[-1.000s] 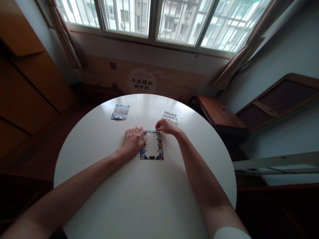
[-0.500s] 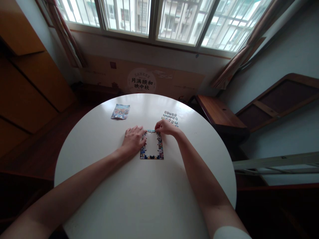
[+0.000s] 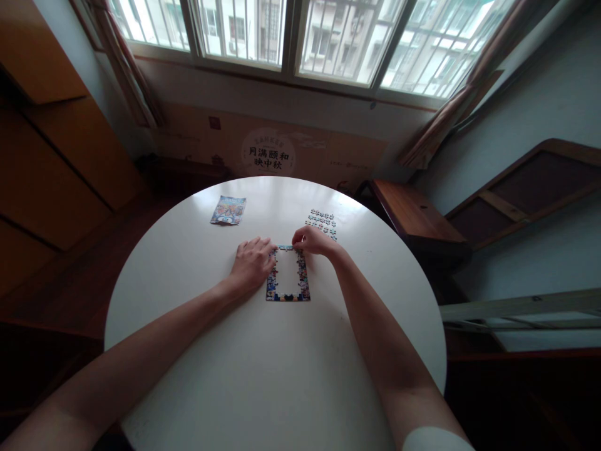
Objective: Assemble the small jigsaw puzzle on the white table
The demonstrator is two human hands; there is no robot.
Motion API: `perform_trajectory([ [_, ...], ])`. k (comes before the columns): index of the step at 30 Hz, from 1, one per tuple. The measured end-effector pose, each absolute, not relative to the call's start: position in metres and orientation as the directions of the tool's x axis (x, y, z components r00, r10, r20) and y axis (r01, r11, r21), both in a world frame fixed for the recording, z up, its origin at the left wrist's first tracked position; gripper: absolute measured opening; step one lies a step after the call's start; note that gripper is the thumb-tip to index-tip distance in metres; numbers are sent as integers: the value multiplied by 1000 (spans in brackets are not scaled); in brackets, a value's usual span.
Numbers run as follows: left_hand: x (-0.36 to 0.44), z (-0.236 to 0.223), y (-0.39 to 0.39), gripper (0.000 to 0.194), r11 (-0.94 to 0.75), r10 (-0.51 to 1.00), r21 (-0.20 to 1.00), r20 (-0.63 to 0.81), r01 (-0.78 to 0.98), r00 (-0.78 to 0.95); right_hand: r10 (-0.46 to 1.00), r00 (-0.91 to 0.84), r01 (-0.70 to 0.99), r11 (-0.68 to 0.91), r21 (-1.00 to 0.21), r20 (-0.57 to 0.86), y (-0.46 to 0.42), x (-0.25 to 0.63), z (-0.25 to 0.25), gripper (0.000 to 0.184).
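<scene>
A rectangular border of joined jigsaw puzzle pieces (image 3: 303,287) lies flat on the white table, with bare tabletop showing inside it. My left hand (image 3: 253,258) rests palm down with fingers spread, its fingertips touching the border's upper left side. At the upper right corner, my right hand (image 3: 313,240) is closed in a pinch on a puzzle piece there; the fingers mostly hide it. Just beyond that hand, loose puzzle pieces (image 3: 323,217) are laid out in rows, the nearest ones partly covered by it.
A colourful picture sheet or packet (image 3: 228,210) lies at the far left of the round white table (image 3: 282,363). Past the table's right edge stands a wooden bench or low cabinet (image 3: 413,210). Windows (image 3: 338,44) line the far wall.
Both hands keep nearly the same places at the puzzle border. The whole view has shifted very slightly; nothing has plainly been picked up or let go.
</scene>
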State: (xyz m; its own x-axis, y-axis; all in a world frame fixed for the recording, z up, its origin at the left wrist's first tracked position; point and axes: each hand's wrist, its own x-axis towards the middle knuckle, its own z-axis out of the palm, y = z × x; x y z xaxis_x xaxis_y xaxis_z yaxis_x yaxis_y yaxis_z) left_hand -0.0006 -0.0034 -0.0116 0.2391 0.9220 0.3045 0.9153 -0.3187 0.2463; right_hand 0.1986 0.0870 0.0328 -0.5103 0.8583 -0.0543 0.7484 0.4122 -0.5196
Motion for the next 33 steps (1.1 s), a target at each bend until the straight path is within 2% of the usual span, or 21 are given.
perform_trajectory([
  [9, 0, -5, -4, 32, -320, 928, 296, 287, 900, 236, 861, -504, 755, 403, -517, -64, 87, 199, 31, 10],
  [17, -1, -7, -3, 31, -334, 913, 363, 354, 870, 203, 863, -502, 748, 396, -532, -64, 87, 199, 29, 12],
  [21, -4, -3, 0, 30, -385, 896, 403, 379, 830, 231, 869, -494, 720, 425, -549, 25, 87, 202, 30, 13],
  [24, -11, 6, 3, 31, -483, 866, 423, 360, 767, 347, 880, -453, 677, 444, -587, 143, 87, 208, 34, 15],
  [26, -18, 14, 5, 39, -572, 820, 394, 303, 719, 486, 888, -406, 647, 446, -618, 216, 86, 214, 37, 16],
  [29, -30, 27, 5, 69, -640, 759, 346, 151, 686, 633, 889, -337, 608, 457, -650, 310, 82, 222, 36, 15],
  [33, -38, 41, 0, 88, -634, 752, 292, 21, 716, 658, 890, -365, 533, 439, -724, 272, 74, 234, 22, 19],
])
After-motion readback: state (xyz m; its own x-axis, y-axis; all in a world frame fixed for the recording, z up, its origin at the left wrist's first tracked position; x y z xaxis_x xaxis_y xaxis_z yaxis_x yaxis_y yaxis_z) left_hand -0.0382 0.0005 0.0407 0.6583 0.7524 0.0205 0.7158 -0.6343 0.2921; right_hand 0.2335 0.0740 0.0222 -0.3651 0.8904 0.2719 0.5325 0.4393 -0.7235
